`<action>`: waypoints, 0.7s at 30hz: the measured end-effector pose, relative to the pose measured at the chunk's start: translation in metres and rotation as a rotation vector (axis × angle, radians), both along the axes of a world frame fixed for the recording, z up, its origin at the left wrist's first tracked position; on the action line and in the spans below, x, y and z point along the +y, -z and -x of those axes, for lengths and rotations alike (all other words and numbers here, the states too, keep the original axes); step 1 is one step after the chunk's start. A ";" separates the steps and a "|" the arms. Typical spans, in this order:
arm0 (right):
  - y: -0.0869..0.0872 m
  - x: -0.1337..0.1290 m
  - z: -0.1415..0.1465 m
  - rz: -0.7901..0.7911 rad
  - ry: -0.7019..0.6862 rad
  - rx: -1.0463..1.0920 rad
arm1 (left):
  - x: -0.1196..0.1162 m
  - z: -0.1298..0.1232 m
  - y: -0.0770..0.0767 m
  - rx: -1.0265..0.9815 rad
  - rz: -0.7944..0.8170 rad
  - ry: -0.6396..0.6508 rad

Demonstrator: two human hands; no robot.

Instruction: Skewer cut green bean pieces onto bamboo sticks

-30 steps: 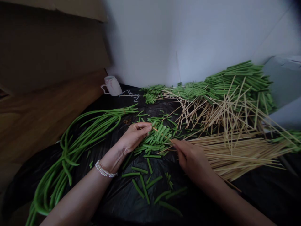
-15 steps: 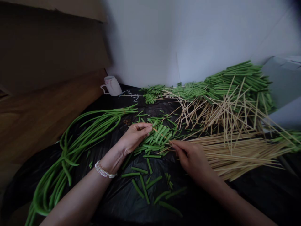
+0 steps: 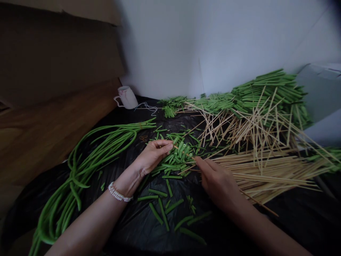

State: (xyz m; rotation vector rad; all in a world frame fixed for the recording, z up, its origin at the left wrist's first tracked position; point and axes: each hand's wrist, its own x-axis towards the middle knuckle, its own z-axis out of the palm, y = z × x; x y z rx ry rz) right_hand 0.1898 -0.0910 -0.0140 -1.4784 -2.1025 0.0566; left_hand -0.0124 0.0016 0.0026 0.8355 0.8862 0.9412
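Note:
My left hand (image 3: 153, 156), with a beaded bracelet at the wrist, pinches one end of a thin wooden skewer (image 3: 262, 205) between thumb and fingers. Several cut green bean pieces (image 3: 183, 149) are threaded side by side on the skewer between my hands, tilted so that some cut ends show. My right hand (image 3: 217, 179) is closed around the skewer just right of these pieces, and the skewer's other end sticks out past the wrist. Below the hands lies a heap of loose cut beans (image 3: 169, 166).
A bundle of long beans (image 3: 98, 149) lies left on black plastic sheeting (image 3: 119, 220). Bare skewers (image 3: 266, 174) lie at right. Behind them, bean-loaded skewers (image 3: 274, 89) are stacked by the wall. A white mug (image 3: 128, 97) stands at back left; cut beans (image 3: 162, 213) lie in front.
My right hand has turned and shifted slightly up, and the skewer's far end now shows beyond my wrist. The threaded bean pieces have rotated. My left hand stays in place.

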 end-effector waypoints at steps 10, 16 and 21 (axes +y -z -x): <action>-0.011 0.007 0.002 0.237 -0.084 0.392 | -0.001 -0.001 -0.001 0.016 -0.048 0.017; 0.001 0.001 0.002 0.068 -0.028 0.077 | -0.004 -0.003 0.003 0.035 -0.042 0.043; 0.000 0.001 0.002 0.092 -0.056 0.114 | -0.004 -0.003 0.002 0.033 -0.072 0.061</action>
